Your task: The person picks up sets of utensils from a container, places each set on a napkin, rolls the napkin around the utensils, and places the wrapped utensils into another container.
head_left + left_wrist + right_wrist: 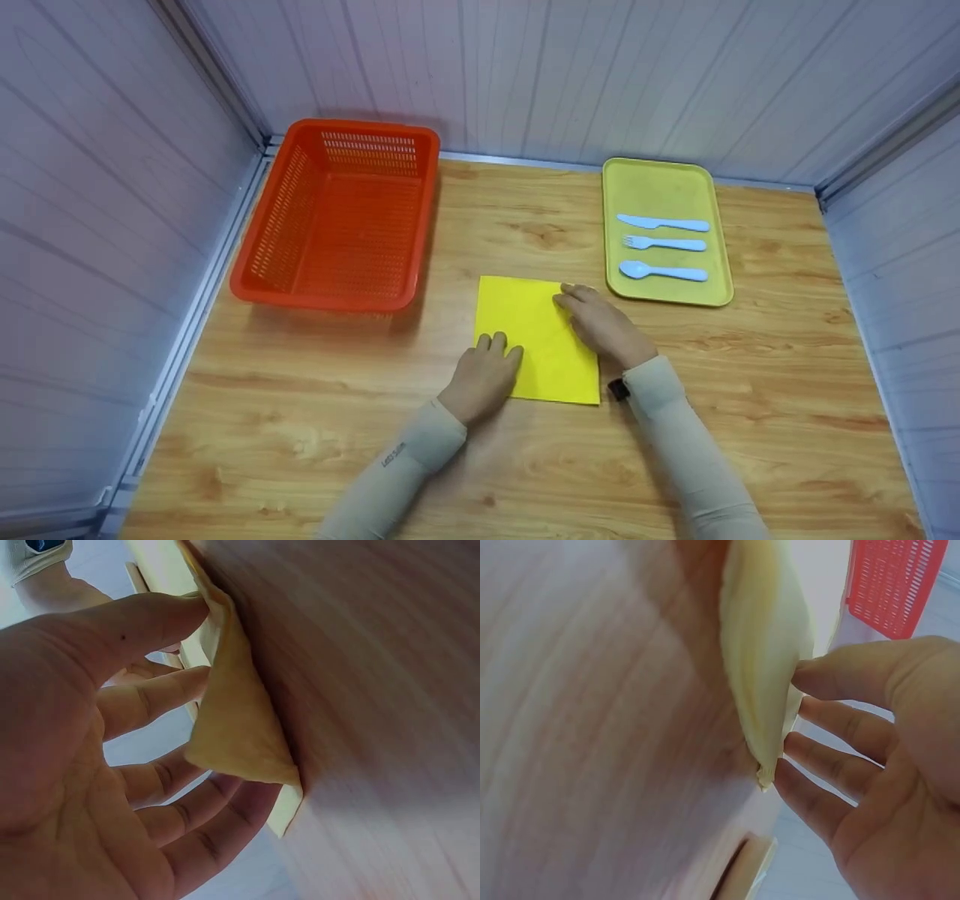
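A folded yellow cloth [536,337] lies as a square on the wooden table. My left hand [484,376] rests at its lower left side, fingers spread over the fabric. In the left wrist view the thumb [161,626] touches the cloth's edge, and a loose flap [244,716] hides some fingertips. My right hand [600,322] lies over the upper right side, fingers reaching onto the cloth. From the right wrist, the thumb and fairly straight fingers [840,761] touch the cloth's slightly raised edge [761,667].
An orange-red basket [429,202] stands at the back left. On the back right, a yellow tray [660,184] bears a light blue knife [667,223], fork [667,244] and spoon [667,271]. Pale panel walls [525,75] enclose the table at the back and sides.
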Demonstrator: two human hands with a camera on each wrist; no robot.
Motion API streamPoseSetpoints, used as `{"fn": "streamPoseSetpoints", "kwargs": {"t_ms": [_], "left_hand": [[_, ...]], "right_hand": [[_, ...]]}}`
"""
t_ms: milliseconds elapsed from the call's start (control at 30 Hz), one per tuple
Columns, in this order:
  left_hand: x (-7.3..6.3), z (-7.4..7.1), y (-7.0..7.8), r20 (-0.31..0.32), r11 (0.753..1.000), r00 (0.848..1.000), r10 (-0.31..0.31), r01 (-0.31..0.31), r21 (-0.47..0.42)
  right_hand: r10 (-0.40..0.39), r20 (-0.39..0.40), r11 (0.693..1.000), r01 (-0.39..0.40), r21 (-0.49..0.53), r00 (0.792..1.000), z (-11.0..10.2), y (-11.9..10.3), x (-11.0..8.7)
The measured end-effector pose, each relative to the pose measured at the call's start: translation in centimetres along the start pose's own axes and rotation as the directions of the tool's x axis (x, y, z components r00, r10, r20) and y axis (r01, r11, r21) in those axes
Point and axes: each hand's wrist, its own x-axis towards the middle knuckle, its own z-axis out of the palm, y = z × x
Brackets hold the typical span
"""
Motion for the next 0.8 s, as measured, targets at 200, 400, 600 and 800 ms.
{"fn": "streamPoseSetpoints", "kwargs": {"t_ms": [200, 400, 600, 800], "left_hand": [[0.2, 0.0, -0.4, 0.035, 1.0, 0.999, 0.003, -0.003, -0.013], [0.5, -0.3, -1.1, 0.071, 0.998, 0.997, -0.039, 0.043, -0.052], [1.3, -0.6, -1.9, 0.098, 0.994, 0.992, -0.084, 0.09, -0.058], [2.2, -0.7, -2.8, 0.152, 0.987, 0.98, -0.125, 0.138, -0.078]], "right_hand": [[0.002, -0.01, 1.0, -0.002, -0.014, 1.0, 0.0, 0.1, 0.0], [0.029, -0.022, 0.999, -0.03, -0.029, 0.999, 0.1, 0.0, -0.2], [0.055, -0.044, 0.995, -0.059, -0.079, 0.998, 0.1, -0.1, -0.3], [0.087, -0.043, 0.988, -0.092, -0.127, 0.995, 0.1, -0.3, -0.3]]}}
